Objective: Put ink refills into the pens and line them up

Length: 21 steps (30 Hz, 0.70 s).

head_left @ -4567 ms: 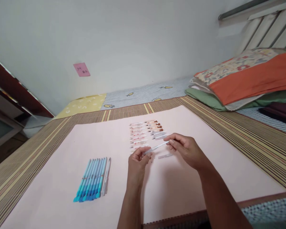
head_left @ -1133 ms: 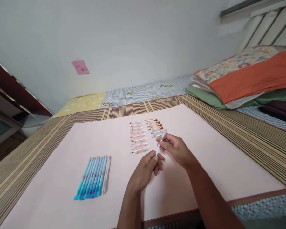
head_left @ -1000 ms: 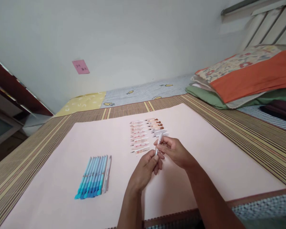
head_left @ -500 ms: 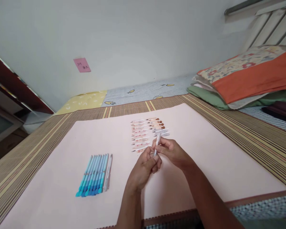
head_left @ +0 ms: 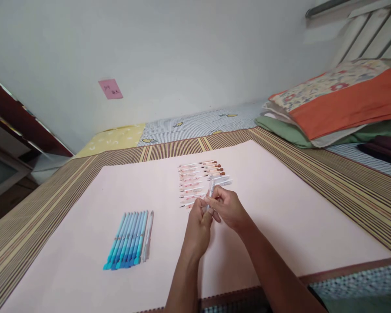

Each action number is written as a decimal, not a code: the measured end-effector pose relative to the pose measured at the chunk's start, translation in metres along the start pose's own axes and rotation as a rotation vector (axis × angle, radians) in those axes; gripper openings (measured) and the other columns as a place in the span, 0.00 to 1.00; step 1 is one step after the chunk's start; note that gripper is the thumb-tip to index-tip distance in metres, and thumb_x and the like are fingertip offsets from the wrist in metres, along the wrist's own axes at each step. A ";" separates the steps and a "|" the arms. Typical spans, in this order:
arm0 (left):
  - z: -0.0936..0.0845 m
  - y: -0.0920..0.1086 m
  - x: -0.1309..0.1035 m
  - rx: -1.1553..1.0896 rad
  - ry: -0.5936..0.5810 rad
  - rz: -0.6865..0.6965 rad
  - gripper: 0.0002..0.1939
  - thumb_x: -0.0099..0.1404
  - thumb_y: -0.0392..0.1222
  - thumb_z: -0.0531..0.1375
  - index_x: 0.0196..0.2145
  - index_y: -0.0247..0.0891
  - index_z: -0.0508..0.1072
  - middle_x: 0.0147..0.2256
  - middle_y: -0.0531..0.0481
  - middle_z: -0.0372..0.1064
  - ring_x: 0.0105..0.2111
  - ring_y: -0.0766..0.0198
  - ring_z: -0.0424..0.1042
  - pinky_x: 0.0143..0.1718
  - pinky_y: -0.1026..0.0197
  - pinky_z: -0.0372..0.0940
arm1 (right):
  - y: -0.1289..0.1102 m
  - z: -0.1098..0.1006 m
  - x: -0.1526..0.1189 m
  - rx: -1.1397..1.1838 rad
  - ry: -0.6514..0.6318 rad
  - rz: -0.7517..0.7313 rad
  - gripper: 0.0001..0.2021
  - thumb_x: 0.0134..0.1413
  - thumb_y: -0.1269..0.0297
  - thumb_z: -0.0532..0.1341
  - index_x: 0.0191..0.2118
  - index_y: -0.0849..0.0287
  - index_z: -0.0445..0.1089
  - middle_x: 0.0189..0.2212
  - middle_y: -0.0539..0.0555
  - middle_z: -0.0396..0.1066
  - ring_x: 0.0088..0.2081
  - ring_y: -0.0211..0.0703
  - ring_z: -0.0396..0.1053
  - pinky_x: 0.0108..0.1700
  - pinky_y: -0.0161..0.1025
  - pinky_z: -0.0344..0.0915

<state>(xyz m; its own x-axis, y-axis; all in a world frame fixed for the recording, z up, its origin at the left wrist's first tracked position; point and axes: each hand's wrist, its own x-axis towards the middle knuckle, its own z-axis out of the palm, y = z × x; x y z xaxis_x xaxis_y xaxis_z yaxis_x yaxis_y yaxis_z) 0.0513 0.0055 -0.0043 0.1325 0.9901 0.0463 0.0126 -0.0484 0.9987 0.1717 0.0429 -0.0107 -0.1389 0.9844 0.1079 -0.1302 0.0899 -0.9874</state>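
Observation:
A pale, whitish pen [head_left: 211,187] is held upright between both hands, its top end poking out above the fingers. My left hand [head_left: 198,221] is closed round its lower part, and my right hand [head_left: 226,206] pinches it higher up. Just beyond the hands, a column of pink-and-white pen parts [head_left: 190,178] lies on the pale pink sheet [head_left: 84,234]. Beside that column are several pens with brown ends [head_left: 215,168] and a few clear-grey pieces [head_left: 224,180], partly hidden by my right hand.
To the left lies a row of blue pens [head_left: 127,239] with a clear pen [head_left: 147,237] alongside. A striped mat [head_left: 299,174] surrounds the sheet. Folded bedding with an orange pillow [head_left: 352,108] is piled at the right. A pink note [head_left: 110,88] hangs on the wall.
Both hands have shifted slightly, with the pen moving a little to the left. The right hand has come closer to the left hand. The pens on the sheet have not moved.

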 end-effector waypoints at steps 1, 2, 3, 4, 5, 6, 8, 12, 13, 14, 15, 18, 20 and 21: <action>0.002 -0.001 0.000 0.042 0.049 0.014 0.06 0.69 0.42 0.56 0.35 0.40 0.63 0.29 0.54 0.65 0.28 0.64 0.63 0.32 0.63 0.57 | 0.000 0.003 0.000 -0.009 0.039 0.014 0.20 0.49 0.51 0.68 0.24 0.54 0.57 0.12 0.40 0.56 0.12 0.33 0.53 0.17 0.33 0.50; 0.003 -0.001 0.000 0.081 0.100 0.027 0.06 0.69 0.42 0.56 0.35 0.40 0.63 0.30 0.52 0.66 0.30 0.63 0.65 0.34 0.62 0.57 | 0.001 0.005 0.000 -0.024 0.082 0.016 0.20 0.48 0.51 0.68 0.23 0.54 0.57 0.12 0.41 0.56 0.13 0.33 0.53 0.17 0.33 0.50; 0.005 -0.001 0.000 0.114 0.147 0.035 0.06 0.68 0.42 0.57 0.35 0.40 0.62 0.31 0.52 0.67 0.31 0.62 0.66 0.34 0.62 0.58 | 0.001 0.008 0.001 -0.047 0.129 0.006 0.20 0.48 0.51 0.68 0.22 0.54 0.57 0.13 0.41 0.56 0.15 0.33 0.53 0.18 0.33 0.50; 0.007 -0.001 0.001 0.138 0.185 0.037 0.06 0.68 0.42 0.57 0.35 0.41 0.61 0.32 0.51 0.68 0.31 0.61 0.66 0.34 0.62 0.58 | 0.002 0.010 0.001 -0.077 0.180 -0.016 0.20 0.47 0.51 0.69 0.22 0.55 0.58 0.14 0.42 0.57 0.17 0.33 0.54 0.19 0.33 0.51; 0.009 0.000 0.001 0.155 0.210 0.036 0.07 0.68 0.42 0.57 0.35 0.41 0.61 0.31 0.51 0.68 0.31 0.61 0.66 0.33 0.61 0.58 | 0.002 0.012 0.001 -0.109 0.226 -0.042 0.20 0.46 0.52 0.69 0.21 0.55 0.58 0.15 0.43 0.57 0.18 0.33 0.54 0.21 0.33 0.53; 0.011 0.000 0.001 0.162 0.225 0.034 0.07 0.68 0.42 0.57 0.35 0.41 0.60 0.31 0.52 0.67 0.30 0.61 0.66 0.32 0.61 0.57 | 0.003 0.014 0.001 -0.134 0.262 -0.066 0.21 0.45 0.53 0.70 0.20 0.55 0.58 0.16 0.43 0.58 0.20 0.34 0.55 0.22 0.33 0.54; 0.012 0.001 0.001 0.151 0.233 0.031 0.08 0.69 0.43 0.57 0.33 0.42 0.59 0.28 0.54 0.64 0.28 0.62 0.64 0.31 0.62 0.56 | 0.004 0.017 0.002 -0.146 0.286 -0.084 0.21 0.43 0.53 0.71 0.20 0.55 0.58 0.17 0.44 0.58 0.21 0.34 0.55 0.22 0.33 0.54; 0.007 0.003 0.001 0.021 0.145 -0.014 0.11 0.70 0.47 0.56 0.33 0.41 0.60 0.26 0.55 0.64 0.24 0.66 0.59 0.27 0.63 0.52 | 0.002 0.011 0.003 -0.024 0.131 0.020 0.22 0.45 0.48 0.70 0.23 0.55 0.59 0.13 0.42 0.56 0.16 0.33 0.54 0.18 0.33 0.53; 0.005 0.004 0.000 -0.031 0.092 -0.037 0.11 0.70 0.49 0.56 0.34 0.41 0.61 0.26 0.56 0.65 0.23 0.67 0.57 0.26 0.63 0.51 | 0.001 0.008 0.003 0.018 0.061 0.061 0.21 0.48 0.46 0.68 0.25 0.55 0.61 0.13 0.41 0.55 0.14 0.33 0.53 0.17 0.33 0.54; 0.003 0.005 0.000 -0.087 0.031 -0.060 0.12 0.70 0.50 0.56 0.34 0.41 0.60 0.25 0.56 0.65 0.22 0.68 0.55 0.25 0.64 0.50 | -0.001 0.003 0.002 0.061 -0.013 0.095 0.20 0.51 0.44 0.66 0.28 0.55 0.64 0.13 0.41 0.57 0.13 0.33 0.54 0.17 0.34 0.54; 0.002 0.006 0.000 -0.148 -0.028 -0.082 0.13 0.71 0.51 0.56 0.35 0.41 0.60 0.24 0.56 0.66 0.21 0.69 0.53 0.25 0.64 0.49 | -0.003 -0.001 0.001 0.100 -0.082 0.117 0.19 0.54 0.44 0.64 0.33 0.57 0.67 0.14 0.42 0.60 0.13 0.34 0.55 0.16 0.34 0.55; -0.001 0.010 0.000 -0.344 -0.166 -0.126 0.15 0.70 0.54 0.57 0.40 0.39 0.63 0.25 0.54 0.67 0.20 0.71 0.52 0.25 0.64 0.48 | -0.009 -0.012 -0.001 0.158 -0.233 0.111 0.19 0.57 0.48 0.64 0.42 0.60 0.72 0.25 0.49 0.72 0.15 0.33 0.62 0.18 0.33 0.60; -0.001 0.012 0.000 -0.461 -0.209 -0.155 0.19 0.68 0.53 0.59 0.47 0.37 0.65 0.25 0.53 0.67 0.20 0.71 0.52 0.26 0.64 0.48 | -0.010 -0.016 -0.003 0.161 -0.270 0.099 0.17 0.56 0.51 0.66 0.42 0.61 0.73 0.27 0.51 0.74 0.17 0.33 0.65 0.20 0.33 0.63; -0.002 0.013 0.000 -0.513 -0.213 -0.172 0.21 0.67 0.52 0.60 0.51 0.36 0.64 0.25 0.53 0.67 0.20 0.71 0.53 0.26 0.64 0.48 | -0.011 -0.016 -0.004 0.164 -0.278 0.106 0.17 0.56 0.51 0.66 0.41 0.61 0.74 0.25 0.49 0.74 0.16 0.34 0.66 0.21 0.34 0.65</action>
<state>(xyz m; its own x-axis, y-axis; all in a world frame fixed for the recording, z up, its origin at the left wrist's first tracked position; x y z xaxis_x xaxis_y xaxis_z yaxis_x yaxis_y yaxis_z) 0.0499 0.0049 0.0086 0.3685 0.9270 -0.0696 -0.4233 0.2340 0.8752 0.1894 0.0406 -0.0024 -0.4192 0.9062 0.0552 -0.2541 -0.0587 -0.9654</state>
